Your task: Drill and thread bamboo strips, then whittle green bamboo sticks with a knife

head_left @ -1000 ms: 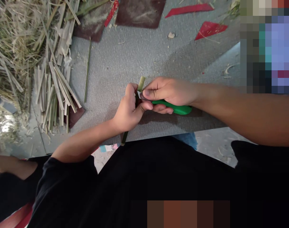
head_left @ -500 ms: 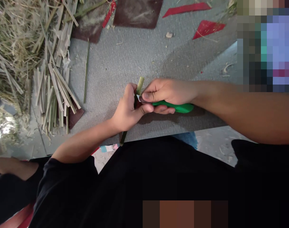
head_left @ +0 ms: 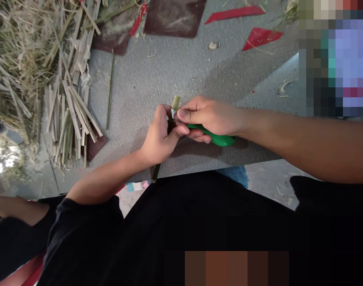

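Note:
My left hand (head_left: 160,137) is closed round a thin bamboo strip (head_left: 175,103); its pale end sticks out above my fingers and its dark lower end shows below my wrist. In my right hand (head_left: 209,115) is a green-handled knife (head_left: 223,140), held low near the blade. The short blade lies against the strip, between my two hands. My left thumb is close to the knife and the right fingers, and the grip partly hides the blade. Both hands are above the grey cloth-textured table (head_left: 145,83).
At left lie a bundle of cut strips (head_left: 75,119) and a heap of fine shavings (head_left: 23,47). A single thin strip (head_left: 110,91) lies apart. Brown sheets (head_left: 175,18) and red scraps (head_left: 261,38) are at the back. Another person's arm (head_left: 17,208) shows at lower left.
My right hand and the knife have shifted slightly left, and the handle's end has tilted down. The blade now sits a little higher on the strip. My left hand keeps its hold.

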A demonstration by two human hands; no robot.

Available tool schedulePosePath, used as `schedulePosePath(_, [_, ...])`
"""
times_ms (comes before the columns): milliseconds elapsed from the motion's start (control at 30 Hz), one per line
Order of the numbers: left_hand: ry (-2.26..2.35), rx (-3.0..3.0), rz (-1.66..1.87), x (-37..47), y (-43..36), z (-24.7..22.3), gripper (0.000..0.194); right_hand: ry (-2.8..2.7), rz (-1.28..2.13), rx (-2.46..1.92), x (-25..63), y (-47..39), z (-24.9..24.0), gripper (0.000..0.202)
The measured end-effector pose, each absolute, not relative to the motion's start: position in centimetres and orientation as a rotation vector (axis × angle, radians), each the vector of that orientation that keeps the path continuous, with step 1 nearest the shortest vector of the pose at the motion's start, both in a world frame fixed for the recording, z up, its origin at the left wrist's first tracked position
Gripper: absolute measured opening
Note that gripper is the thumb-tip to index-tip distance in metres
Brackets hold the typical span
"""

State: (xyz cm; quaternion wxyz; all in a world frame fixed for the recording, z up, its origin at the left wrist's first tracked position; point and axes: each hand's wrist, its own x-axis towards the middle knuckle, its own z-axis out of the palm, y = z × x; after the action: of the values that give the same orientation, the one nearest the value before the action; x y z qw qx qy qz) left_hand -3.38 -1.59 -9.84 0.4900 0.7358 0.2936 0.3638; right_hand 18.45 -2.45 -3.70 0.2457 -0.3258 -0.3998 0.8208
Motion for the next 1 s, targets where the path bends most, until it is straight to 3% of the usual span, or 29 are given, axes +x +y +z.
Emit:
schedulePosePath(167, [0.705, 1.772, 0.851, -3.6, -1.4, -9.5, 0.075, -1.113, 2.442, -0.86, 19.7, -2.0, -2.6, 0.052])
schedulePosePath(400, [0.672, 1.807, 0.857, -3.5, -2.1, -9.4, 0.072, -1.168, 2.528, -0.754, 19.9, -1.3, -3.2, 0.055])
schedulePosePath(767, [0.751, 1.718, 0.898, -3.4, -1.7, -9.7, 0.062, -1.079, 2.171, -0.816, 18.2, -2.7, -4.3, 0.056])
schedulePosePath(1000, [0.708, 1.797, 0.864, -3.6, -1.4, -9.7, 0.074, -1.171, 2.459, -0.768, 19.9, -1.5, -3.3, 0.055])
